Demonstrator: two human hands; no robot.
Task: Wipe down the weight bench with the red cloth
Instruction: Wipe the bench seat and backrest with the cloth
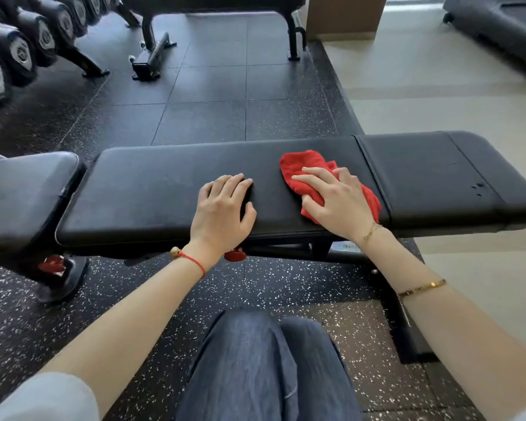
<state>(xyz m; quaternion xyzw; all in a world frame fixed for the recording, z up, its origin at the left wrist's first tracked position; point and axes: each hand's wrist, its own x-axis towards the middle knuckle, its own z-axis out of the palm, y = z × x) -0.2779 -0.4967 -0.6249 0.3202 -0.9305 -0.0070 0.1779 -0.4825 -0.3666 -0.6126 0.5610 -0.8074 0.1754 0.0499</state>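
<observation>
The black padded weight bench (pixel 152 189) runs left to right in front of me. A crumpled red cloth (pixel 301 165) lies on the right part of its long middle pad. My right hand (pixel 334 199) lies on the cloth with fingers spread and pressing it onto the pad. My left hand (pixel 222 208) rests palm down on the bare pad just left of the cloth, fingers slightly bent and holding nothing. Part of the cloth is hidden under my right hand.
A dumbbell rack (pixel 16 53) stands at the far left and a second bench (pixel 219 31) at the back. Dark speckled rubber flooring (pixel 213 95) surrounds the bench, with pale floor (pixel 438 95) to the right. My knees (pixel 264 366) are below the bench's near edge.
</observation>
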